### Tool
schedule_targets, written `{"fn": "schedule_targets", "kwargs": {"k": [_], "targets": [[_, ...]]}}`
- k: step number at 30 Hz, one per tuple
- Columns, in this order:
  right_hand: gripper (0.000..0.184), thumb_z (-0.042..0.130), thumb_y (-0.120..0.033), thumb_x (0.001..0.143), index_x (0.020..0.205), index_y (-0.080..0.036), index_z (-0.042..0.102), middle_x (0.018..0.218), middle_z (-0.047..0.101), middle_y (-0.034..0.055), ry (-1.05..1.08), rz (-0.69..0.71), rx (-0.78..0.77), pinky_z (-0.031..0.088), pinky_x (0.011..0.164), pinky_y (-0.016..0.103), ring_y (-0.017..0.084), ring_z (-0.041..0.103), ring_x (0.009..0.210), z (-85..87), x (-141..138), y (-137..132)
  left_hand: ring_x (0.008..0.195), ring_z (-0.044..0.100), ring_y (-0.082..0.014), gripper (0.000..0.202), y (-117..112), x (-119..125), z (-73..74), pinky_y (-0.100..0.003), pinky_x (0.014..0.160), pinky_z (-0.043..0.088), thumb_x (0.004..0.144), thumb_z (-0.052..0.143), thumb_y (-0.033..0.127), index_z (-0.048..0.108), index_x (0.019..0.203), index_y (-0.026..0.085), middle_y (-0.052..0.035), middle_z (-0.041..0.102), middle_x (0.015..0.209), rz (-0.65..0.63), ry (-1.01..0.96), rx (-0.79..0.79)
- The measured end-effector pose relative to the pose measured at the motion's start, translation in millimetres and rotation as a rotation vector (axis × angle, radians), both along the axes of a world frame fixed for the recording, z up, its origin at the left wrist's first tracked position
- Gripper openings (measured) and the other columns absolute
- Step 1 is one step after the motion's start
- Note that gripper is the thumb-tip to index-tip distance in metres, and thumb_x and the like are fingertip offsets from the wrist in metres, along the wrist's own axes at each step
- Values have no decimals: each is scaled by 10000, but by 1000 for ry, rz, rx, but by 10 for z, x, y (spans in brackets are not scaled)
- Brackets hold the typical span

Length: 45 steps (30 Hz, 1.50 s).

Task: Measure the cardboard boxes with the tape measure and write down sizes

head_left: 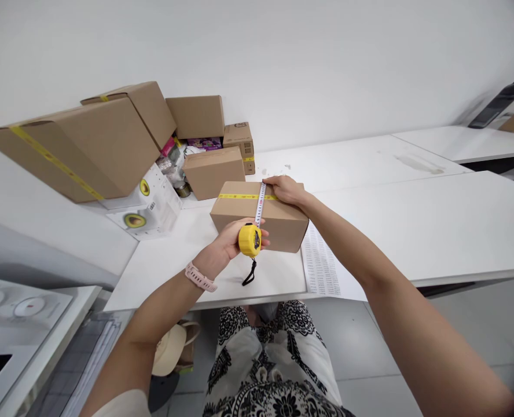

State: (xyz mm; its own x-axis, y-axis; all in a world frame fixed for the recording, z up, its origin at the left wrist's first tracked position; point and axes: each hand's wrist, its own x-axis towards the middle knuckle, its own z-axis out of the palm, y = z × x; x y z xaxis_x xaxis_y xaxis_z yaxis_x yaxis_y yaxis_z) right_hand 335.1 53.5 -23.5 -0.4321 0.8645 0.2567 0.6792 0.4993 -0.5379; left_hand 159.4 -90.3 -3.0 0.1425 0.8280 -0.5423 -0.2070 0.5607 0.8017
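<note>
In the head view, a closed cardboard box (235, 208) with a strip of yellow tape along its top lies on the white table. My left hand (233, 238) is wrapped around a yellow tape measure (250, 240) at the box's near side, its black wrist loop hanging down. From the case, the white measuring blade (260, 204) runs across the box top to the far edge. There my right hand (285, 190) pinches the blade's end, with the palm resting over the right part of the top.
A printed sheet (326, 260) lies partly under the box and overhangs the table (430, 231). More boxes (216, 171) are stacked at the back left, beside a white avocado-printed carton (153, 208). A white appliance (14, 313) stands at lower left. A dark device (500, 101) is far right.
</note>
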Motion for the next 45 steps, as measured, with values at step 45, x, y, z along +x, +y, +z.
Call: {"fn": "schedule_targets", "kwargs": {"k": [45], "targets": [[515, 409, -69, 880, 1294, -154, 702, 1355, 665, 99, -28, 1, 17, 433, 1052, 327, 266, 620, 1260, -26, -19, 47, 449, 645, -165, 190, 101, 77, -107, -242, 423, 480, 882, 536, 97, 688, 774, 59, -83, 689, 603, 150, -28, 21]]}}
